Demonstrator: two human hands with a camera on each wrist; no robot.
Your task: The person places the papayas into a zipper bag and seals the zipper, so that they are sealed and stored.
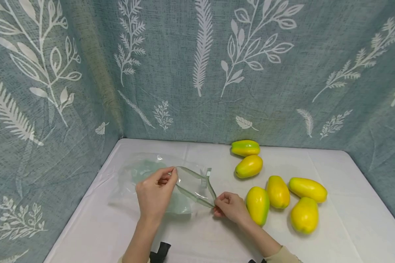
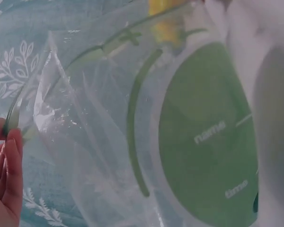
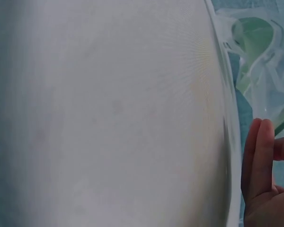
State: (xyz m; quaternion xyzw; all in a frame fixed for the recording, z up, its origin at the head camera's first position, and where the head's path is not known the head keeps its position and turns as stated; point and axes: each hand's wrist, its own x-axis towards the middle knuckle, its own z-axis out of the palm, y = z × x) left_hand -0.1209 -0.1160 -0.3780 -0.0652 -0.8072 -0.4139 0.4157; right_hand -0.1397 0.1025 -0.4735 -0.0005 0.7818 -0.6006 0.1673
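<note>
A clear zip bag (image 1: 181,204) with a green rim and a green printed panel lies over the left middle of the white table. My left hand (image 1: 156,191) pinches its rim between thumb and fingers at the left end of the mouth. At the opposite end, my right hand (image 1: 231,206) pinches the rim near the fruit. Between the hands the mouth gapes in a wide loop. In the left wrist view, the bag's green panel (image 2: 203,135) carries the words "name" and "time". The right wrist view shows my right fingers (image 3: 262,156) at the green rim.
Several yellow-green papaya-like fruits lie on the right; one fruit (image 1: 258,205) is close beside my right forearm. Two more, including a back fruit (image 1: 245,148), sit near the far edge. A leaf-patterned curtain (image 1: 184,73) surrounds the table (image 1: 335,175) at the back and sides.
</note>
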